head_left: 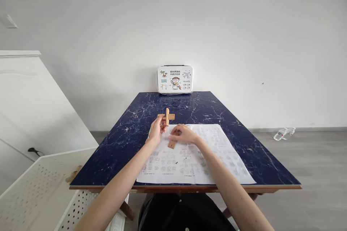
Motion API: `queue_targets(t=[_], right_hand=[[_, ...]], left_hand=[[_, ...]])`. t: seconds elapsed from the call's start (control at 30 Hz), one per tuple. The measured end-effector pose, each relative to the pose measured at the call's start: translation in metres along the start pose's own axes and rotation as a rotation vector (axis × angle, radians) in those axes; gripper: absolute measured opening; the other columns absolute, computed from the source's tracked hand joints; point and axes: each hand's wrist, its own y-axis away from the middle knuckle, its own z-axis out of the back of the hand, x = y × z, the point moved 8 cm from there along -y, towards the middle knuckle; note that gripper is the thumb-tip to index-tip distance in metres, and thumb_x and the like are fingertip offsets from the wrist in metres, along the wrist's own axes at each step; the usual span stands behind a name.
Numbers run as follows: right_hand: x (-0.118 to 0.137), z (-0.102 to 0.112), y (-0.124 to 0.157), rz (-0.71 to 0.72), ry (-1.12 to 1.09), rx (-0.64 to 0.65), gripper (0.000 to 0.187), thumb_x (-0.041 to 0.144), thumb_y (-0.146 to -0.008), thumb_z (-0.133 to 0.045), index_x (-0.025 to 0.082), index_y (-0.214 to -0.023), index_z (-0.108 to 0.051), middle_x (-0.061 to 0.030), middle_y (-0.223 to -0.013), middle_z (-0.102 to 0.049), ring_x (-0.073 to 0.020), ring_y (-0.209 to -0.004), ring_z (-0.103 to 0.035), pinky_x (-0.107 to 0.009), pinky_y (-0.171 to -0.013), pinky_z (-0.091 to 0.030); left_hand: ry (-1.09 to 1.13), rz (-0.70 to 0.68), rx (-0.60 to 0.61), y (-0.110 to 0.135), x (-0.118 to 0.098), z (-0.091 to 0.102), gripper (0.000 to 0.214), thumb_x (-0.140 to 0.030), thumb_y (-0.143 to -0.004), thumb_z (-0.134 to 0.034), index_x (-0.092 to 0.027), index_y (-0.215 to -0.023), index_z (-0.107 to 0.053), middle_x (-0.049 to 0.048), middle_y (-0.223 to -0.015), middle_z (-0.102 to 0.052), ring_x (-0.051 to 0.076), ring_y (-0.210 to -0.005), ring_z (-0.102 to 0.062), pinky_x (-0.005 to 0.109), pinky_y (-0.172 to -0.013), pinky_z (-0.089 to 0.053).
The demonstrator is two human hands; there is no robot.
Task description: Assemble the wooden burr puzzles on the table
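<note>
Block (171,145) lies on the sheet (233,162) toward its far edge, long axis slanting away rightward, under the nearer right hand (186,134), fingers curled, grip unclear, while left hand (156,130) pinches wooden cross (167,117) by the sheet's far-left corner.

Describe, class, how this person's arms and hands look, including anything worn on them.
The left hand and right hand are ungloved. The left forearm and right forearm are bare and tapering; no sleeve, watch, bracelet or cable shows.
</note>
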Motion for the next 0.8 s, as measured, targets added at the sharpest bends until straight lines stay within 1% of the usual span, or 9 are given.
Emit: queue_targets(t=[0.1,0.2,0.3,0.4,0.47,0.53,0.6,0.7,0.8], right_hand=[[0.003,0.0,0.002,0.053,0.006,0.083,0.046,0.061,-0.072,-0.081,0.026,-0.101,-0.075,-0.0058,-0.102,-0.067,-0.0246,-0.098,-0.061,-0.034,-0.086,-0.045],[0.004,-0.001,0.002,0.075,0.033,0.099,0.047,0.06,-0.069,-0.084,0.026,-0.1,-0.075,-0.0059,-0.103,-0.065,-0.0251,-0.099,-0.06,-0.034,-0.086,-0.045],[0.0,-0.002,-0.001,0.058,0.07,0.033,0.047,0.063,-0.071,-0.082,0.022,-0.09,-0.071,-0.0054,-0.097,-0.064,-0.0232,-0.094,-0.06,-0.033,-0.083,-0.045],[-0.006,-0.002,-0.002,0.013,0.094,-0.045,0.045,0.065,-0.079,-0.075,0.021,-0.084,-0.067,-0.0054,-0.093,-0.062,-0.0219,-0.09,-0.06,-0.033,-0.08,-0.045],[-0.007,-0.001,-0.001,0.016,0.07,-0.051,0.044,0.064,-0.08,-0.074,0.021,-0.086,-0.067,-0.0058,-0.095,-0.061,-0.0219,-0.092,-0.059,-0.033,-0.08,-0.046],[-0.006,-0.001,0.0,0.05,0.04,-0.036,0.046,0.064,-0.076,-0.078,0.022,-0.09,-0.067,-0.0061,-0.098,-0.061,-0.0222,-0.094,-0.06,-0.032,-0.081,-0.046],[-0.005,0.0,0.001,0.07,0.035,-0.03,0.046,0.063,-0.072,-0.081,0.022,-0.089,-0.067,-0.0062,-0.099,-0.062,-0.0226,-0.094,-0.06,-0.032,-0.08,-0.045],[-0.009,0.002,-0.001,0.024,0.036,-0.06,0.042,0.059,-0.074,-0.08,0.021,-0.083,-0.065,-0.0049,-0.092,-0.064,-0.0212,-0.086,-0.06,-0.029,-0.072,-0.043],[-0.018,0.004,-0.003,-0.035,-0.02,-0.107,0.032,0.05,-0.08,-0.076,0.022,-0.088,-0.063,-0.002,-0.085,-0.068,-0.0186,-0.076,-0.06,-0.028,-0.067,-0.041]], left_hand=[[0.042,0.016,-0.028,-0.002,0.002,0.002,0.031,-0.045,-0.086,-0.072,-0.015,-0.087,-0.065,-0.0008,-0.066,-0.06,0.006,-0.041,-0.044,0.02,-0.038,-0.033],[0.064,0.025,-0.032,-0.003,0.004,0.003,0.029,-0.043,-0.085,-0.073,-0.015,-0.088,-0.065,-0.0011,-0.066,-0.06,0.005,-0.042,-0.044,0.019,-0.038,-0.033],[0.063,0.032,-0.015,-0.003,0.006,0.001,0.031,-0.044,-0.084,-0.073,-0.015,-0.086,-0.064,-0.0013,-0.064,-0.06,0.006,-0.042,-0.044,0.019,-0.038,-0.034],[0.051,0.029,-0.004,-0.003,0.006,0.001,0.032,-0.046,-0.084,-0.074,-0.015,-0.085,-0.063,-0.0014,-0.064,-0.059,0.006,-0.042,-0.044,0.02,-0.039,-0.035],[0.043,0.024,-0.002,-0.004,0.006,0.001,0.033,-0.047,-0.085,-0.073,-0.016,-0.087,-0.063,-0.0009,-0.065,-0.059,0.006,-0.042,-0.044,0.02,-0.039,-0.035],[0.029,0.017,-0.001,-0.004,0.007,0.002,0.033,-0.048,-0.087,-0.071,-0.016,-0.088,-0.064,0.0,-0.067,-0.06,0.006,-0.043,-0.044,0.02,-0.039,-0.035],[0.006,0.003,0.001,-0.004,0.006,0.002,0.034,-0.049,-0.088,-0.07,-0.016,-0.089,-0.063,0.0007,-0.07,-0.061,0.006,-0.044,-0.044,0.021,-0.04,-0.035],[-0.043,-0.037,0.021,-0.002,0.002,0.0,0.037,-0.051,-0.086,-0.073,-0.017,-0.09,-0.062,0.0007,-0.074,-0.061,0.007,-0.047,-0.048,0.021,-0.042,-0.037],[-0.11,-0.075,0.054,0.002,-0.002,-0.005,0.041,-0.053,-0.083,-0.076,-0.016,-0.092,-0.062,0.0013,-0.079,-0.062,0.006,-0.049,-0.051,0.021,-0.043,-0.037]])
